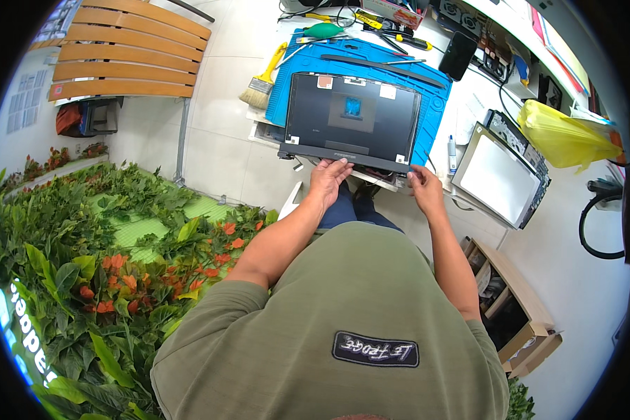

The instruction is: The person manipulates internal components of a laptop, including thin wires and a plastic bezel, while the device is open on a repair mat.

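Near the front edge of a white desk, we see a near-black screen, a bright blue patch at its centre, with white squares and one salmon square dotting its border; the strip below is black with pale lettering. Beneath, we find a vivid blue mat. At the mat's left edge a brush shows a yellow handle and tan bristles; by its far left corner, a bulb is bright green. Toward the desk's right edge we note a black phone and a greyish-white panel with dark borders. The shirt is plain olive green, its patch black with white lettering.
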Demonstrator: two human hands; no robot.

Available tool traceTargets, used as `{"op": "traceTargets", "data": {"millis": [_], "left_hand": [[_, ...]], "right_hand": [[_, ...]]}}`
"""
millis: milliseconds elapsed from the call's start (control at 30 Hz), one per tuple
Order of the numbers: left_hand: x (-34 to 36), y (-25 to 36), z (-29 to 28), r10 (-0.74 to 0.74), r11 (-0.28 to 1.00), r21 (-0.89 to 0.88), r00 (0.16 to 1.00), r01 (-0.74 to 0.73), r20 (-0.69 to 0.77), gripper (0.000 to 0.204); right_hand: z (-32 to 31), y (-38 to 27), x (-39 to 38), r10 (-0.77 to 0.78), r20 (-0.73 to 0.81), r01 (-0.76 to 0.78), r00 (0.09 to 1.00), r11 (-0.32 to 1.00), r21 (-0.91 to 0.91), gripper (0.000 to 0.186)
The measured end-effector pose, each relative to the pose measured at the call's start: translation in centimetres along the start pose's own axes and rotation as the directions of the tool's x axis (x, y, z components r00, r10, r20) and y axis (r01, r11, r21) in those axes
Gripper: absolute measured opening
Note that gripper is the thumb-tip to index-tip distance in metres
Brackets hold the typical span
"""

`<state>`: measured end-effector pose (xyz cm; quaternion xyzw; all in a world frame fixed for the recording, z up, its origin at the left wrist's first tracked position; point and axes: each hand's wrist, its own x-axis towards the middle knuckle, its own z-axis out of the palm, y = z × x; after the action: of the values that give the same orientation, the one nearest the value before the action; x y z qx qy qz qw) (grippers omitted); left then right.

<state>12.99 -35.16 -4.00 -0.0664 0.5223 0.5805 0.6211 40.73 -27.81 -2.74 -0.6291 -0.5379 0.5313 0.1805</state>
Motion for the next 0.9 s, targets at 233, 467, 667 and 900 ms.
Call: {"op": "traceTargets", "data": {"millis": [233,467,667,900], "left_hand": [[0.7,-0.1,-1.3,-0.021,1.000,-0.013,1.000,0.022,0.016,0.024],[0.5,0.1,-0.4,-0.044,0.999,-0.012,0.999,0.044,0.000,0.020],[0.5,0.4,0.1,-0.060,0.998,-0.024,0.996,0.058,-0.069,0.015],[0.2,0.5,0.4,-0.052,0.998,0.030,0.993,0.055,-0.101,0.015]], "right_hand": [[0.4,1.4,1.1,0.083,0.084,-0.105,0.993,0.946,0.308,0.020],[0.7,1.4,1.0,0.146,0.048,-0.153,0.988,0.900,0.409,0.018],[1.2,1.5,0.9,0.154,-0.012,-0.138,0.988,0.915,0.380,0.015],[1.7,0.7,0.9,0.150,-0.067,-0.117,0.986,0.928,0.353,0.016]]}}
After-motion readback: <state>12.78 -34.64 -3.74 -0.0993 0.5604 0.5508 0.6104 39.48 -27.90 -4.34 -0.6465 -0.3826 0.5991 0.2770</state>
